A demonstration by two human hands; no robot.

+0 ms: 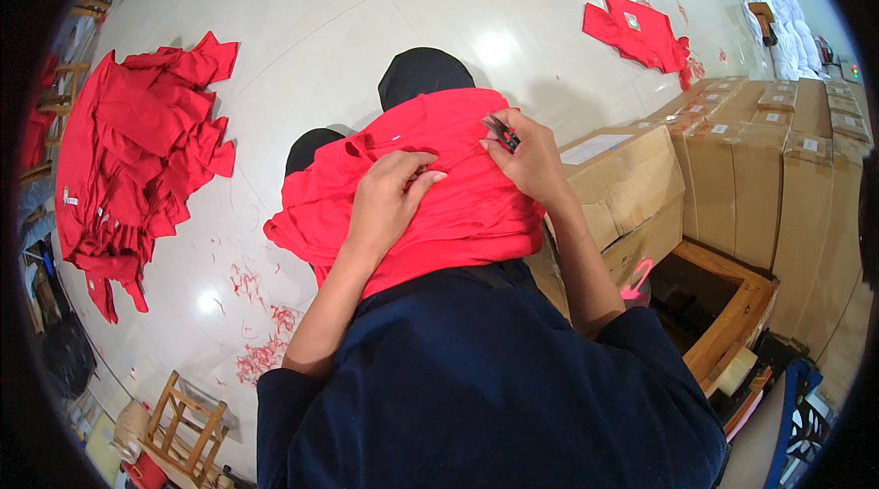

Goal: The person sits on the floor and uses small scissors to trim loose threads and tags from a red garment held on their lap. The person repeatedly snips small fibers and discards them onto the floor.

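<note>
A bunched red garment [421, 223] lies across my lap, over dark trousers. My left hand [392, 191] rests on it, thumb and fingers closed on a fold of the red cloth. In my right hand [531, 159] is a small pair of thread snips [503, 133] with dark blades, their tips pointing up and left over the cloth's upper right part. A small white tag [396, 138] shows on the cloth beyond my left hand. Whether the snips' blades touch any thread is too small to tell.
Piled red garments [146, 150] lie on the pale tiled floor at the left; another red garment [636, 34] lies at far right. Red thread scraps [267, 347] litter the floor. Cardboard boxes [732, 168] stand close on my right, beside a wooden frame [732, 315]. A wooden stool [188, 425] is lower left.
</note>
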